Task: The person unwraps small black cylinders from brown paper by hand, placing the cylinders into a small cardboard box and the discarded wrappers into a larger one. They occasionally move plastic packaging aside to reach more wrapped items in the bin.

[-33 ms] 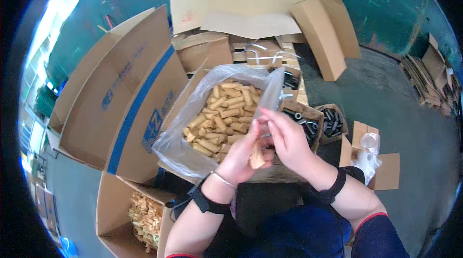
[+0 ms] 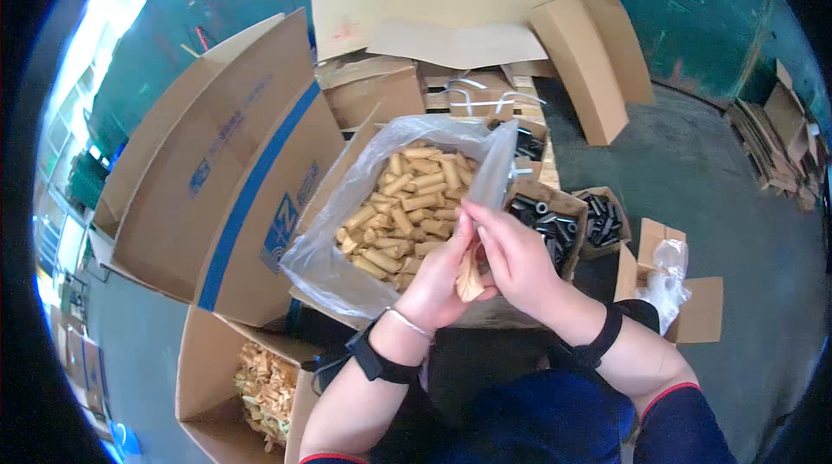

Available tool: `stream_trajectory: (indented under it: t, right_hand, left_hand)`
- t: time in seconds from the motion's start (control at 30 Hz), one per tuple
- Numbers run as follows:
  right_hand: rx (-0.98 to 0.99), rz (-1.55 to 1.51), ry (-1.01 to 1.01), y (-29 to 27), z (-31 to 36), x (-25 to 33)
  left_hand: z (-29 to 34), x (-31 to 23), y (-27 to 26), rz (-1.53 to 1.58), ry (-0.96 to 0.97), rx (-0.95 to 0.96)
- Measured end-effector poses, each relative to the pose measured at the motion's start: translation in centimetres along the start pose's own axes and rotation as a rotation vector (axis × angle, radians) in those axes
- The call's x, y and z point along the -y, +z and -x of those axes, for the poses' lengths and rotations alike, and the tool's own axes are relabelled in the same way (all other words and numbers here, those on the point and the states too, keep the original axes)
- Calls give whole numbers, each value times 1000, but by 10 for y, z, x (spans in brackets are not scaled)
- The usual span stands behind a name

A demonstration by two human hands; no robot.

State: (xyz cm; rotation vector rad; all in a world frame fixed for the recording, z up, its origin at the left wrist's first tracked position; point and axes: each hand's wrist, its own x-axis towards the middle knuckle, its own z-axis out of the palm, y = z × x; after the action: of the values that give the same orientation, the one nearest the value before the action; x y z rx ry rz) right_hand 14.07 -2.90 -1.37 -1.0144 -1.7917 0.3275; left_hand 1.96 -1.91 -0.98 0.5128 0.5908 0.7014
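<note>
still grasping tan paper wrapper (image 2: pixel 471 280) in left hand (image 2: pixel 439 289); now bringing right hand (image 2: pixel 523 269) slightly closer, its hold hidden, impossible to judge; seemingly mid-handling

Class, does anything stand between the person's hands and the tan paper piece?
Nothing visible does: the left hand holds the tan paper piece directly, and the right hand is close beside it.

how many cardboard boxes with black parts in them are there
3: one box beyond the clear plastic bag, partly hidden by it; a second box beyond the right hand; a third box right of that. Others may be hidden.
</note>
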Motion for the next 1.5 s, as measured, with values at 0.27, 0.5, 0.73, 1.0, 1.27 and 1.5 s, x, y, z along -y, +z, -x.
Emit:
stream_trajectory:
  t: [0.27,0.5,0.73,1.0,1.27,1.5]
  right_hand:
    - [190,-20,-264,3,-8,24]
    - [160,107,-149,-5,-12,16]
    - [215,151,-166,-2,-10,16]
    - [235,236,-111,-7,-1,-12]
    - [288,263,-71,-16,1,-16]
    - [301,282,-50,-11,-1,-25]
  left_hand:
    - [52,-35,-21,-87,138,-56]
    - [231,-84,-138,-388,731,-1004]
    - [344,-50,-272,-1387,255,-1906]
    - [88,-69,-74,-1400,516,-506]
    - [-26,-44,-135,-2188,51,-42]
    - [-14,-50,-103,-1997,63,-59]
